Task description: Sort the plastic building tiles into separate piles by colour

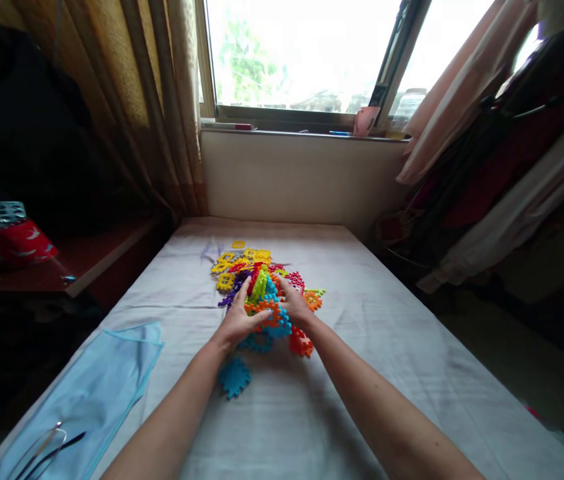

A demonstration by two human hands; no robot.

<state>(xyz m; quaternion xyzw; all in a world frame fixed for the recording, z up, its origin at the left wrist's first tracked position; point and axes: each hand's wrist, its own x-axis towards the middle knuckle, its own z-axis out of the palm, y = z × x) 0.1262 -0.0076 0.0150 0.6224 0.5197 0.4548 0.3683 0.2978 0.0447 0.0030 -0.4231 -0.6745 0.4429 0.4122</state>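
A clump of colourful toothed plastic building pieces [262, 290] in green, red, orange and blue is pressed between my two hands above the sheet. My left hand [240, 321] cups its left side, with the thumb across an orange piece at the front. On the opposite side my right hand [294, 305] curls around the clump, its fingertips partly hidden. Behind them lie several yellow pieces [225, 281] and some purple ones. Red-orange pieces [301, 343] rest below my right wrist. One blue piece [235, 378] lies apart, near my left forearm.
The pale sheet [377, 320] covers the bed-like surface. At the left lie a light blue cloth [112, 373] and eyeglasses [47, 448]. A dark red side table [112, 257] bears a red container [19, 241]. A pink mug [365, 121] stands on the windowsill; clothes hang at the right.
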